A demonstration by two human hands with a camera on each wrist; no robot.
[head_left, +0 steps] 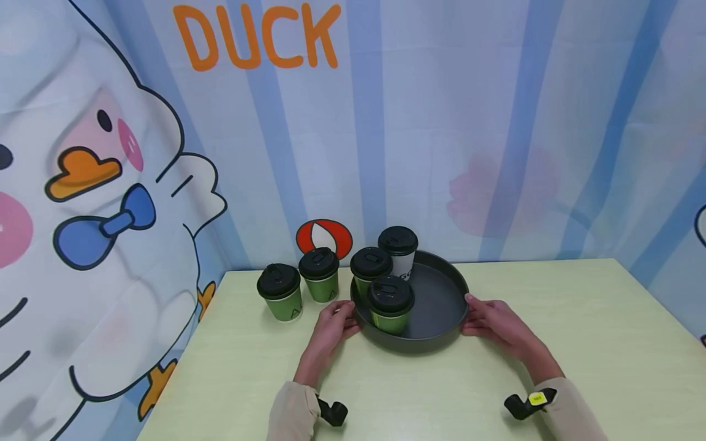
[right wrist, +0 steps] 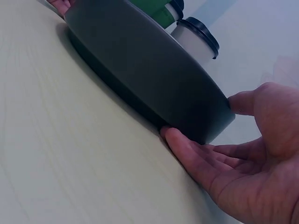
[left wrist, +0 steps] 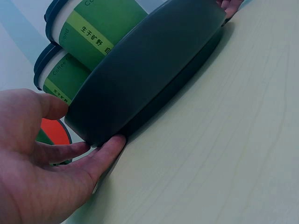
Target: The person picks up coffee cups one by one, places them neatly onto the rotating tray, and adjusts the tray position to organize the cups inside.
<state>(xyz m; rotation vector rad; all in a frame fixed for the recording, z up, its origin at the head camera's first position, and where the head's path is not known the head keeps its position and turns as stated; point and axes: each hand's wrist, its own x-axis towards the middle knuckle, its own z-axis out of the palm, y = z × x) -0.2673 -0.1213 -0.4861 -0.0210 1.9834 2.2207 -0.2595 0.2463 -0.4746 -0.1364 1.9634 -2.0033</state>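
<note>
Head view: left hand point(head_left: 333, 329) and right hand point(head_left: 499, 326) grip opposite sides of a round dark-grey pan point(head_left: 438, 300) over the pale wood-grain table point(head_left: 419, 392); can't tell if lifted. Pan's left half: two black-lidded green paper cups point(head_left: 391, 322). Two more green cups point(head_left: 284, 307) stand on table, left of pan. Black-lidded white paper cup point(head_left: 404, 264) farthest back in pan.

The surface point(head_left: 430, 398) is pale yellow-green, with a fine grain like wood. On its far left part there stand two green cups point(head_left: 284, 306), both upright under black lids point(head_left: 278, 280), one just beside the other. Right of them is a round dark pan point(head_left: 441, 300); whether its bottom touches the surface, I cannot tell.
</note>
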